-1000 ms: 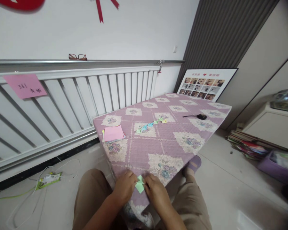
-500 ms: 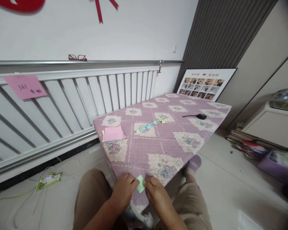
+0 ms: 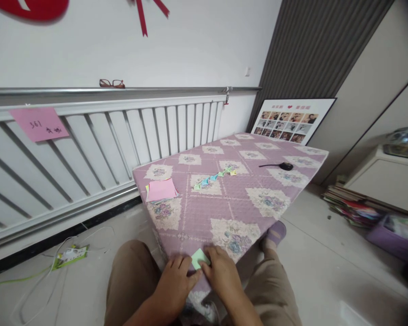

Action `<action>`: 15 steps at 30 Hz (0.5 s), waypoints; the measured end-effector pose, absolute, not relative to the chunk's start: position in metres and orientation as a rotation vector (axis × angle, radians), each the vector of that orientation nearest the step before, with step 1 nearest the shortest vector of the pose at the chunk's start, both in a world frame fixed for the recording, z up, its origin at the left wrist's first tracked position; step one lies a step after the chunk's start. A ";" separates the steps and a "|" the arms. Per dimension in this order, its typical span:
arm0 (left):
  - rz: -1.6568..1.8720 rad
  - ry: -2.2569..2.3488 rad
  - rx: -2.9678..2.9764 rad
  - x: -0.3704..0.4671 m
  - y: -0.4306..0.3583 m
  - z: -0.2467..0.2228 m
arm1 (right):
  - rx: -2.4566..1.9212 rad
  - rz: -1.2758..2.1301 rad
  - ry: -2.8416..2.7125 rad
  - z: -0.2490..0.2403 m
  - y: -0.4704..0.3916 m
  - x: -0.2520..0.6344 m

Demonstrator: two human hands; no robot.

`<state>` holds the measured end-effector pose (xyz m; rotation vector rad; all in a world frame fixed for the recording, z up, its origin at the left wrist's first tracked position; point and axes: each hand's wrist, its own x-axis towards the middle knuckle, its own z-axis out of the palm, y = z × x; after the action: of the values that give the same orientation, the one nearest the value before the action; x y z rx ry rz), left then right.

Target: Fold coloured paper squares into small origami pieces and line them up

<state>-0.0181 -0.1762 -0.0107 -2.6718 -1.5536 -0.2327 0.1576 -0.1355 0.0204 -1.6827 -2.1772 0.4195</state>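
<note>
A small piece of light green folded paper (image 3: 199,258) lies at the near corner of the cloth-covered table (image 3: 204,210), between my two hands. My left hand (image 3: 177,277) grips its left and lower edge, thumb stretched toward the bottom corner. On the other side my right hand (image 3: 221,270) pinches the paper, its thumb on the lower right edge and fingers curled over the top. Farther up the table runs a row of small folded paper pieces (image 3: 213,178) in green, blue and yellow. A stack of coloured paper sheets (image 3: 162,189), pink on top, sits near the left edge.
A black object with a thin tail (image 3: 285,166) lies toward the table's right side. Along the left stands a white radiator (image 3: 149,136) with a pink note (image 3: 39,124); glasses (image 3: 112,83) rest on the pipe above. A power strip (image 3: 70,256) with cables is on the floor.
The green paper has turned slightly between my hands. My right hand's fingers have moved up over its upper right side, and both thumbs have come closer together at its lower edge.
</note>
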 end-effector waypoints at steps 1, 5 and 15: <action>-0.231 -1.556 -2.669 -0.018 -0.177 -0.012 | -1.726 0.423 -2.190 0.023 -0.134 0.156; -0.225 -1.590 -2.637 -0.017 -0.181 -0.018 | -1.833 0.504 -2.219 0.031 -0.126 0.151; -0.259 -1.586 -2.599 -0.016 -0.185 -0.024 | -1.829 0.628 -2.157 0.032 -0.123 0.149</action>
<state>-0.0163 -0.1852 -0.0242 -2.5993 -1.5858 -0.2593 0.1494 -0.1233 0.0318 -1.8286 -2.1573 0.6277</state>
